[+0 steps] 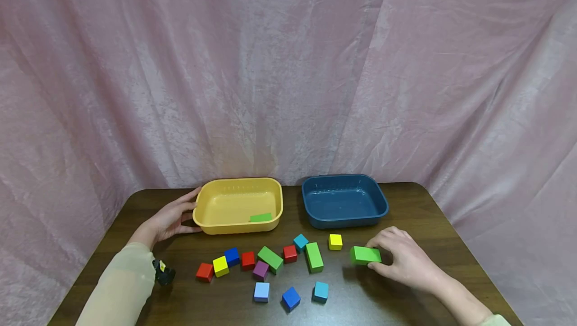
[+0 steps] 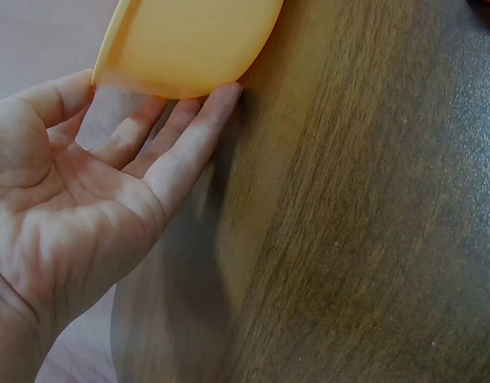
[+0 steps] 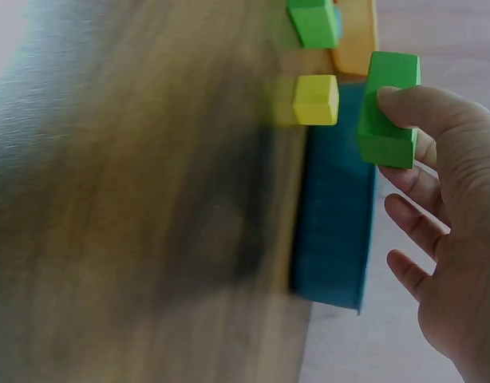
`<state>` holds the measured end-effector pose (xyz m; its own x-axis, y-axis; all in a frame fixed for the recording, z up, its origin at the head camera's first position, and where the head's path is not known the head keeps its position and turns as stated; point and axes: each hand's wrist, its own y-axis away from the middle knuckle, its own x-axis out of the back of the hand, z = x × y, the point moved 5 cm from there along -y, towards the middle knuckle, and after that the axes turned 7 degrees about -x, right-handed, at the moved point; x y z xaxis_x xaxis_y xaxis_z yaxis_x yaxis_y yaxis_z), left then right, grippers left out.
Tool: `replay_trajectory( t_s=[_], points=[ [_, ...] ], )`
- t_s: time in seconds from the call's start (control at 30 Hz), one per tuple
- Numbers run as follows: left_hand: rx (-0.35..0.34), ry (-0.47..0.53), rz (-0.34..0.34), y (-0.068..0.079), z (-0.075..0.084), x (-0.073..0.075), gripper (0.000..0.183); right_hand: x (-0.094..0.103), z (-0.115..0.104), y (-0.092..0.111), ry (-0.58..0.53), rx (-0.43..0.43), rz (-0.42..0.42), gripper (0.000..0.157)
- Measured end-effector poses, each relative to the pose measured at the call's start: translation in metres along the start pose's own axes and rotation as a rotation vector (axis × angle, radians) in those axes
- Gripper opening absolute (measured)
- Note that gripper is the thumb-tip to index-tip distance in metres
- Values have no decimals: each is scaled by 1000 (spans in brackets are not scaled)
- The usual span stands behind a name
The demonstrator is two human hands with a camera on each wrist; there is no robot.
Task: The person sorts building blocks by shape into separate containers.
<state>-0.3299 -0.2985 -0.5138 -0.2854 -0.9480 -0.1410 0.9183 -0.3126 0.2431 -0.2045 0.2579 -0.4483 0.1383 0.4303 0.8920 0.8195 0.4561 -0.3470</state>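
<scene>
My left hand (image 1: 170,220) touches the left end of the yellow bin (image 1: 215,228) with its fingers extended and spread. In the left wrist view the fingertips rest along the bin's end wall. Inside that bin lies a green block (image 1: 261,217). My right hand (image 1: 401,258) pinches another green rectangular block (image 1: 366,255) between thumb and fingers, raised over the table in front of the blue bin (image 1: 344,223). The right wrist view has the thumb across the face of this block (image 3: 389,136). Left of it sits a yellow cube (image 1: 335,242).
Two more green blocks, one upright-lying (image 1: 314,257) and one slanted (image 1: 270,259), lie mid-table among several red, yellow, blue and purple cubes. A light blue cube (image 1: 261,292), a blue cube (image 1: 291,298) and a teal cube (image 1: 321,292) are nearest the front. Behind hangs a pink curtain (image 1: 288,75).
</scene>
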Motion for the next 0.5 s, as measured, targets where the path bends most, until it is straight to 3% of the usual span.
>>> replay_trajectory(
  t_s=[0.5],
  points=[
    [7, 0, 12, 0, -1, 0, 58, 14, -18, -40, -57, 18, 37, 32]
  ],
)
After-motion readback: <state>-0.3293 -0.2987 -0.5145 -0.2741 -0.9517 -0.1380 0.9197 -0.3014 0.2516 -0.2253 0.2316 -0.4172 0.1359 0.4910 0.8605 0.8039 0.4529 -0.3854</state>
